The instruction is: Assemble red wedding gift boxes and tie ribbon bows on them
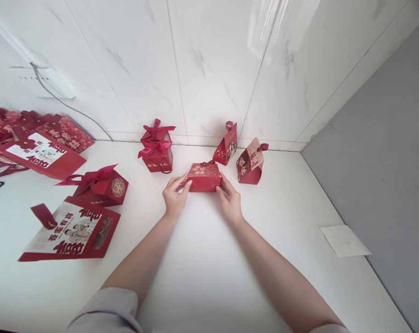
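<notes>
A red gift box (204, 181) with pale printed characters and a dark red ribbon at its far edge is between my two hands, low over the white table. My left hand (175, 194) pinches its left corner between thumb and fingers. On the opposite corner, my right hand (229, 199) grips it the same way. Just behind the box stands a triangular red box (226, 145) with a ribbon loop. A second triangular box (251, 163), pink and red, stands right of it. Whether the held box touches the table I cannot tell.
Two bow-tied red boxes (157, 155) stand near the marble wall (209, 69). At left are another bow-tied box (101, 187), a box with a printed couple (74, 231) and a pile of flat red boxes (43, 148). A white tissue (344, 240) lies at the right edge. A cable (70, 106) hangs down the wall.
</notes>
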`<state>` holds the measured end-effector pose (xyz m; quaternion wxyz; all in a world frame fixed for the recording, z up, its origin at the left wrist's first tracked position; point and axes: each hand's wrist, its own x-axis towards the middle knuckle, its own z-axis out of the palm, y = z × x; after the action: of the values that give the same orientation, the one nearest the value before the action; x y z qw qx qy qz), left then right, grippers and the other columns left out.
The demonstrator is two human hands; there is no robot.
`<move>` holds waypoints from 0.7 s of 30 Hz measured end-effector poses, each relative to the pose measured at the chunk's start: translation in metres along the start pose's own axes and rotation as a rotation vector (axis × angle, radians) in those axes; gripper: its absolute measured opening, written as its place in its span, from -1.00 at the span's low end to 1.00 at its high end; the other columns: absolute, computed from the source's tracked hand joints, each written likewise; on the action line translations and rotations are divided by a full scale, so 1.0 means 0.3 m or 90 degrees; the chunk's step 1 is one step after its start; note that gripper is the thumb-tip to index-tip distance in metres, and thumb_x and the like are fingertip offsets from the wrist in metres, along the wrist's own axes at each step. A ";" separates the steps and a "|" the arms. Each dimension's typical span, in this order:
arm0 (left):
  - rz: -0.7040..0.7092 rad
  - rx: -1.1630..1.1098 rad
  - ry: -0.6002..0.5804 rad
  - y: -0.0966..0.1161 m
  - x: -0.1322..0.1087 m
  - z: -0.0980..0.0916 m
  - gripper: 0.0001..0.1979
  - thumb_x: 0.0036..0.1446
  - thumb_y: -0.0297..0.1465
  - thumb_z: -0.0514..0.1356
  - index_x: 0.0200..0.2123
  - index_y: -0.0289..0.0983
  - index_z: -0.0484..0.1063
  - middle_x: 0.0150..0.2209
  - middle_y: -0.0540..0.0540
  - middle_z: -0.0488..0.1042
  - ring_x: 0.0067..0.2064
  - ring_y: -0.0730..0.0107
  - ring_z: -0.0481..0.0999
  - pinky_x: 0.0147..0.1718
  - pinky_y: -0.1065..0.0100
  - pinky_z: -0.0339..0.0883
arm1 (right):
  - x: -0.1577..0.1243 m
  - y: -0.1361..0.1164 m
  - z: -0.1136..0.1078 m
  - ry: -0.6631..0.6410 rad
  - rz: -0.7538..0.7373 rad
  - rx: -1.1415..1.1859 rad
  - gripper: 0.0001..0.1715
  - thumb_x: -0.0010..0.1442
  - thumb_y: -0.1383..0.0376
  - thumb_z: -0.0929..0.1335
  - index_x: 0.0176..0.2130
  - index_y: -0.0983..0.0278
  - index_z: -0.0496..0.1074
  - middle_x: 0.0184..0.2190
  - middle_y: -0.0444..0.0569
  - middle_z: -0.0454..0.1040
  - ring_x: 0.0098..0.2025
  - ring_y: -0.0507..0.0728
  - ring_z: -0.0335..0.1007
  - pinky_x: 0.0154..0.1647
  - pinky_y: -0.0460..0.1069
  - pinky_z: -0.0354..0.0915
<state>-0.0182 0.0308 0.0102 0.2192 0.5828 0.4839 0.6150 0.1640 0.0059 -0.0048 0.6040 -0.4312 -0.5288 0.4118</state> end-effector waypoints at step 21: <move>-0.080 0.397 -0.272 0.000 0.041 -0.044 -0.60 -0.05 0.01 0.26 -0.49 -0.24 0.39 -0.59 0.05 0.31 -0.55 0.45 0.27 -0.55 0.39 0.09 | 0.017 0.021 -0.007 0.061 0.104 -0.061 -0.75 0.12 0.14 0.38 -0.25 0.26 0.47 -0.26 0.02 0.58 -0.19 0.20 0.51 -0.04 0.13 0.40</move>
<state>-0.0332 0.0365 0.0184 0.1649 0.7054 0.6260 0.2886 0.1663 0.0124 -0.0095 0.5718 -0.5206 -0.4814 0.4127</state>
